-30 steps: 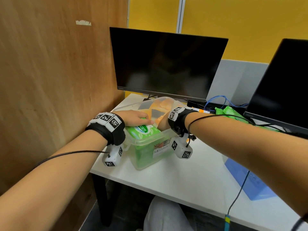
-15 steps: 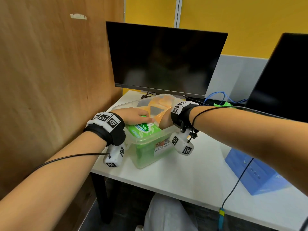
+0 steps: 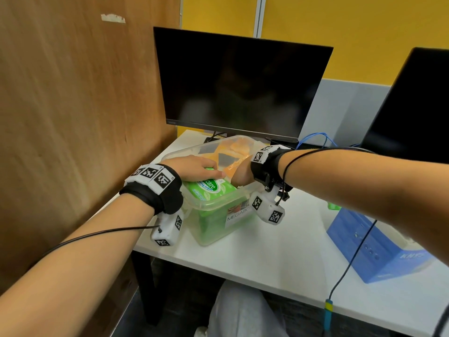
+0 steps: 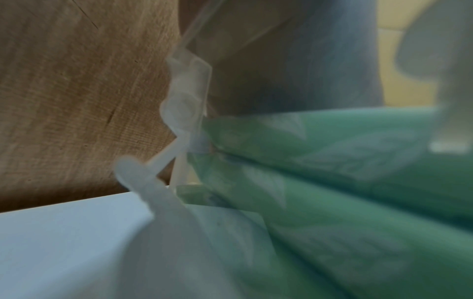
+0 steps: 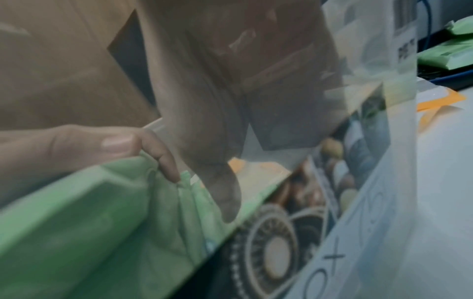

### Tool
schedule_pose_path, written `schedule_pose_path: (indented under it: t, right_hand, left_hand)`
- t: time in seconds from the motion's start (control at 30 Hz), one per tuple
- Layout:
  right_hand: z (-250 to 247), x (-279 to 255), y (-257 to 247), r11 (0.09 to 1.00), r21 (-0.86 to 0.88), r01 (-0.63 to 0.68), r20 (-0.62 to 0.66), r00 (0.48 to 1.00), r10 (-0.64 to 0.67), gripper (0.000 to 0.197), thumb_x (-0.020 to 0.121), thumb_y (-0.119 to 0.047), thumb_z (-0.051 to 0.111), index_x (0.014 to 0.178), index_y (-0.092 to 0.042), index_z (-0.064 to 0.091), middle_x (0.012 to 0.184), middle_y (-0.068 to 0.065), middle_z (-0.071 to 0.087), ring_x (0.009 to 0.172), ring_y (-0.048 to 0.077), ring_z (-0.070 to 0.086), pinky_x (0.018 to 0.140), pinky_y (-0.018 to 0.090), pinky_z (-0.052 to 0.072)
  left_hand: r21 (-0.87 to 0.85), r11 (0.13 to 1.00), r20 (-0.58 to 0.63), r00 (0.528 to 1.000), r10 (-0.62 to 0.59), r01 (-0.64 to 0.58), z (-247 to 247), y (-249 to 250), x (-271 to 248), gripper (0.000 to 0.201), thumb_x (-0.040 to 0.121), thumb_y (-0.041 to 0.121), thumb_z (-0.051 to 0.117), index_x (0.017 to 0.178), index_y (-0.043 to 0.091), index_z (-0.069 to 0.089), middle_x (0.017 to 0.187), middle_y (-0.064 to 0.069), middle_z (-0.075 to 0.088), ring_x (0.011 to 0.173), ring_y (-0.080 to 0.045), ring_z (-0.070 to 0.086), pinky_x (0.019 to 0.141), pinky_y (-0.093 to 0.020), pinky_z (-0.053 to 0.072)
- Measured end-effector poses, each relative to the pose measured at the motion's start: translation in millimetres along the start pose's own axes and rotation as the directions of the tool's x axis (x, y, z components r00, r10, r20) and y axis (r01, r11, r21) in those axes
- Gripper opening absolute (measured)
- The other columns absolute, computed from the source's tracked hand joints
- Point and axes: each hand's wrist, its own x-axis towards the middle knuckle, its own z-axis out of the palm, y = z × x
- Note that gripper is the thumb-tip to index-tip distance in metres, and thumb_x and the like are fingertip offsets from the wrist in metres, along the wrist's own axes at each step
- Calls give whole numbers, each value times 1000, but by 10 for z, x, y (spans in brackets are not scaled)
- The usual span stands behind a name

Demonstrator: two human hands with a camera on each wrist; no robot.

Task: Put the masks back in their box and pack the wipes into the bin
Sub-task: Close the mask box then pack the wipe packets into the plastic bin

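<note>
A clear plastic bin (image 3: pixel 213 207) stands at the left end of the white desk (image 3: pixel 279 254). Green wipes packs are stacked inside; through the bin wall the left wrist view shows the stacked packs (image 4: pixel 332 182). My left hand (image 3: pixel 213 171) lies flat on the top pack (image 3: pixel 209 189) and presses it, one fingertip (image 5: pixel 169 172) on its crimped end. My right hand (image 3: pixel 240 176) reaches down inside the bin beside that end. One straight digit (image 5: pixel 225 198) points down against the pack; the other fingers are hidden. The blue mask box (image 3: pixel 374 249) sits at the right.
An orange packet (image 3: pixel 233 152) lies at the back of the bin. A wooden partition (image 3: pixel 73 117) borders the desk on the left. A monitor (image 3: pixel 243 86) stands behind the bin, another screen (image 3: pixel 413 113) at right. More green packs (image 5: pixel 445 54) lie beyond.
Both hands stay at the bin on the top pack. My right wrist has sunk a little lower along the bin wall. The head view has turned slightly left.
</note>
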Motion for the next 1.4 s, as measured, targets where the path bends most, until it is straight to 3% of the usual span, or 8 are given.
schedule_pose_path:
  t: [0.13,0.43,0.6,0.87,1.0,1.17,1.33,1.4]
  right_hand:
    - [21,-32,-40,993,28,-117,37,993,116,23,97,-21,45,117,-13,53,107,11,49,108,26,51,108,42,36]
    - [-3,-340,-40,995,-78,-68,52,996,72,40,102,-25,41,135,-5,46,130,14,48,107,24,44,90,28,31]
    - [23,-190,-73,1000,16,-22,20,1000,22,17,99,-24,46,107,-10,51,109,14,48,95,23,45,93,30,34]
    - [50,-72,7,994,-11,-109,5,994,109,39,99,-17,46,135,0,47,125,18,49,118,26,46,99,36,41]
    - [19,-130,7,980,-113,-161,25,986,165,40,102,-17,38,138,1,41,143,19,40,135,30,36,113,37,26]
    - [43,-55,-77,985,-35,-168,3,986,169,41,103,-27,34,137,-6,43,123,10,45,114,21,43,109,35,28]
    - [272,887,328,966,-228,-124,-115,988,99,52,86,-44,62,132,-24,51,137,1,52,119,22,54,98,37,44]
    - [187,444,187,976,-75,-204,-150,970,191,52,87,-38,63,134,-20,51,138,3,52,119,25,54,98,37,45]
  left_hand:
    - [-10,1000,3,1000,-6,6,1,1,-7,41,90,65,38,108,35,58,114,4,59,102,-14,55,96,-33,43]
    - [-19,1000,16,1000,-15,15,-2,24,-27,40,91,64,38,109,34,57,113,3,59,101,-15,56,93,-32,44]
    - [-9,1000,9,1000,-4,4,-7,24,-27,40,91,63,38,109,33,57,114,3,58,101,-14,55,94,-32,42]
    - [-18,1000,12,1000,-8,8,-2,15,-25,42,89,66,39,110,34,58,115,3,59,103,-15,56,95,-32,44]
    - [-15,1000,17,1000,-15,15,3,9,-19,45,89,67,38,113,34,57,115,4,59,104,-15,56,97,-34,44]
    - [-21,1000,16,1000,-16,16,2,9,-26,45,89,66,39,114,33,57,117,3,58,104,-16,55,96,-33,44]
    - [-43,999,14,1000,-20,20,-8,20,-22,43,89,66,39,114,36,57,116,4,58,103,-15,57,95,-33,45]
    - [-41,999,10,1000,-20,20,-9,21,-18,43,90,65,39,114,34,57,114,5,58,101,-14,57,93,-31,45]
